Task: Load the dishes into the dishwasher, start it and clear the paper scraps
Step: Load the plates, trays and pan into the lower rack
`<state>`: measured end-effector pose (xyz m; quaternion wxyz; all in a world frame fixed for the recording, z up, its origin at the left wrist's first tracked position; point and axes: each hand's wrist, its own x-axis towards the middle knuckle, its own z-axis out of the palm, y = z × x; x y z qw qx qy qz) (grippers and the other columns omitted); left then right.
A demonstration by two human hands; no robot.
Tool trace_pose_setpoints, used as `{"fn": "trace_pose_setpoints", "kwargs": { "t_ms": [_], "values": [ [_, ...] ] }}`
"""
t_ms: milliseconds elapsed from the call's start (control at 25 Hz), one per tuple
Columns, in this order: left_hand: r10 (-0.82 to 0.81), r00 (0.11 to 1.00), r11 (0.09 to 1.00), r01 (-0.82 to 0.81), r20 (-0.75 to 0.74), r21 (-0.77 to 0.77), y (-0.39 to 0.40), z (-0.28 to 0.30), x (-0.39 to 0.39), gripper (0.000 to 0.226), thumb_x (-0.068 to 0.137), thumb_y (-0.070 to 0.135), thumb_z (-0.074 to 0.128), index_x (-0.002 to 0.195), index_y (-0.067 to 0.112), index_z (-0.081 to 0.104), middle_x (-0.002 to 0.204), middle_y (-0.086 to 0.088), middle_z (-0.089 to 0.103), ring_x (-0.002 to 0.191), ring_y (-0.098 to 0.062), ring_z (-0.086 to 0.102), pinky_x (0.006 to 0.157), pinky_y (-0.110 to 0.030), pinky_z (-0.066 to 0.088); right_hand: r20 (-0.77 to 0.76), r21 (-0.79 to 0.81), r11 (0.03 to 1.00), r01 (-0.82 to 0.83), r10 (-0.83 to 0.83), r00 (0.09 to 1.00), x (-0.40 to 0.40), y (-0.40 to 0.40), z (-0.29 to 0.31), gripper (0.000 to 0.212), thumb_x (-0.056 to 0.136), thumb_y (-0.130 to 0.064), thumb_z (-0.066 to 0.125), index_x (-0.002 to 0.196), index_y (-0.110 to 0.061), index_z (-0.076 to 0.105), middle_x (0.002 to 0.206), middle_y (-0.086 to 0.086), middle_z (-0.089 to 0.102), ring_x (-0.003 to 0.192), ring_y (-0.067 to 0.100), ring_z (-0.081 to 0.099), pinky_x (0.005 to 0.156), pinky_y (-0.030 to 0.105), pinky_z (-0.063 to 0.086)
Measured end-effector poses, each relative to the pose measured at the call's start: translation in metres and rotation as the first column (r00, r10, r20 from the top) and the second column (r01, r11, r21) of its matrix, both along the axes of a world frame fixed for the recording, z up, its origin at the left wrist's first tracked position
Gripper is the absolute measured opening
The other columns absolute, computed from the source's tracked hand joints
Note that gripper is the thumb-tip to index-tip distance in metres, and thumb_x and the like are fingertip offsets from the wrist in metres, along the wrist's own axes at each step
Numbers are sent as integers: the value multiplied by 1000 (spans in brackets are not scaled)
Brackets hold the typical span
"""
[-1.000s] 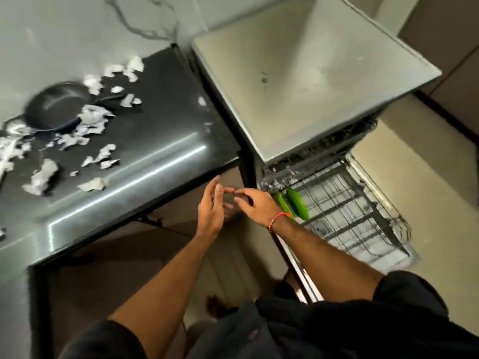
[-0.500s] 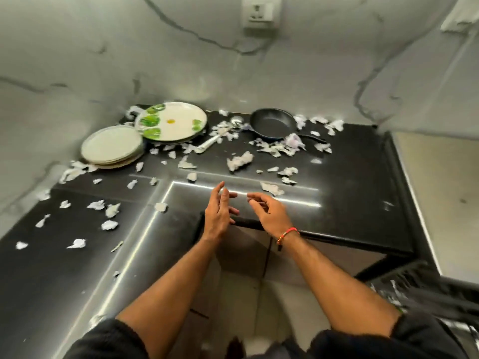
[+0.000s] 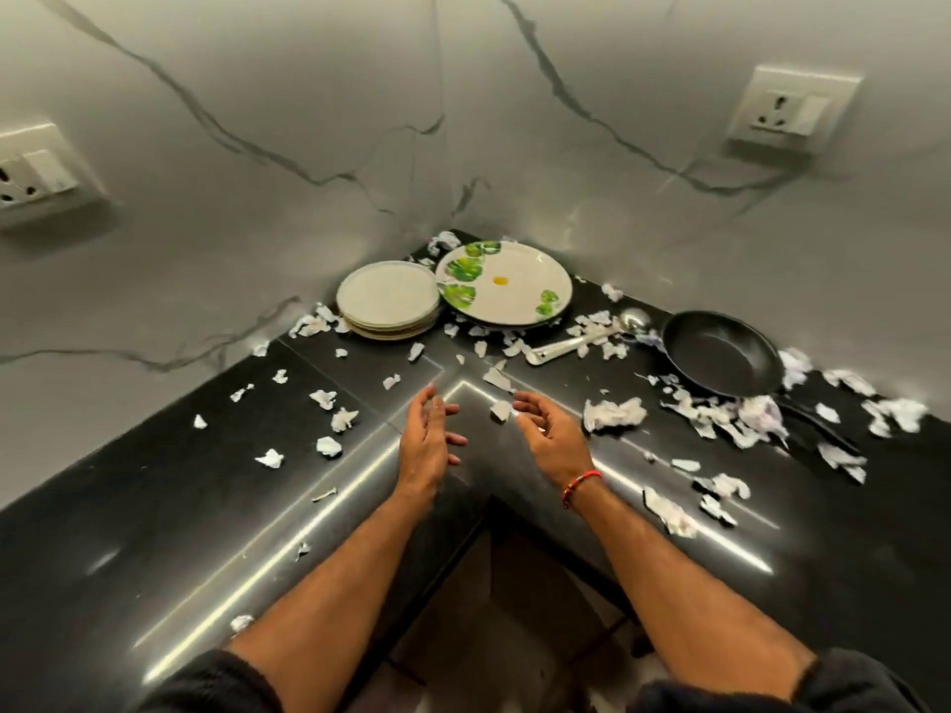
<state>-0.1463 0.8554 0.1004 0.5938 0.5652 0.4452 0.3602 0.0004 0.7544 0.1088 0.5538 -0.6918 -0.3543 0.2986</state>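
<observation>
Both hands hang over the inner corner of the black L-shaped worktop (image 3: 154, 506), empty; the left hand (image 3: 428, 440) has its fingers (image 3: 453, 438) loosely spread and half-curled, gripping nothing; the right hand (image 3: 549, 428), with a red thread band (image 3: 580, 483) at the wrist, is likewise open and relaxed, holding nothing. The dishes sit at the far corner against the marbled wall: a stack of plain plates (image 3: 388, 300) just beside, and apparently touching, a large leaf-patterned plate (image 3: 507, 286); a metal ladle (image 3: 586, 338) lies to the right of them among scraps; a black frying pan (image 3: 720, 355) stands further right, handle pointing toward the near right. Paper scraps (image 3: 612, 414) are scattered over both arms of the worktop, thickest around the pan. The step in hand is judged to be the reach for the next dish; procedure: extend both hands to the plate stack; slide fingers under the rim on opposite sides; lift vertically so that scraps resting against the stack are not dragged along; keep the stack level while turning away; shake off any scrap clinging to the underside before racking. The dishwasher is not in view. No brand, label or legible writing is visible; the two wall sockets (image 3: 792, 108) carry no readable marking.
</observation>
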Motion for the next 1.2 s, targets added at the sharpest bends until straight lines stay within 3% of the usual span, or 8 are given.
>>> {"fn": "trace_pose_setpoints", "kwargs": {
  "t_ms": [160,360,520,680,840,1000,1120,1200],
  "values": [
    [137,991,990,-137,-9,-26,35,2,10,40,106,37,45,144,24,41,116,-4,68,74,-22,65,49,-30,49,-35,-28,983,-184,183,983,17,49,-6,46,94,-17,60,139,-24,51,138,-1,57,123,12,56,105,40,49],
    [231,967,971,-235,-106,-32,100,0,5,39,105,34,48,143,26,42,115,0,65,80,-20,69,52,-31,55,-73,-77,950,-304,299,952,18,114,-2,54,97,-14,57,147,-28,41,150,3,43,137,18,43,111,36,41],
    [318,930,935,-340,-185,-102,174,-14,5,41,104,27,52,144,19,46,109,2,61,79,-19,70,61,-45,62,-109,-94,951,-293,283,953,21,170,-1,59,97,-13,57,150,-26,36,154,2,39,140,22,40,111,33,39],
    [341,902,911,-387,-265,-145,243,-20,12,41,103,26,54,142,18,47,106,3,58,82,-17,68,52,-30,57,-88,-147,947,-286,276,957,26,224,0,62,95,-17,60,150,-32,35,153,2,40,140,20,41,113,43,40],
    [335,893,884,-408,-300,-227,299,-27,25,48,99,36,60,140,17,47,119,-2,59,87,-20,68,53,-34,58,-90,-183,945,-272,260,961,30,261,-14,63,93,-22,61,150,-33,35,153,1,41,138,19,43,113,45,40],
    [324,863,873,-430,-388,-229,334,-50,36,66,85,44,74,140,24,43,135,-8,47,109,-30,62,43,-31,55,-99,-199,948,-249,234,967,33,270,-34,59,95,-20,61,147,-33,39,151,-2,43,137,18,44,113,42,40],
    [328,817,900,-422,-474,-106,338,-53,40,50,93,37,60,139,32,44,133,-6,36,101,-30,53,72,-48,62,-87,-200,945,-259,246,965,38,262,-44,55,95,-18,59,146,-32,42,151,-5,44,136,15,45,113,40,40],
    [391,782,875,-480,-485,-68,333,-50,35,39,96,34,51,135,33,49,133,-5,30,90,-29,48,81,-53,60,-89,-184,954,-238,225,970,38,255,-44,52,95,-15,58,144,-30,46,148,-6,48,134,13,47,112,39,42]
  ]
}}
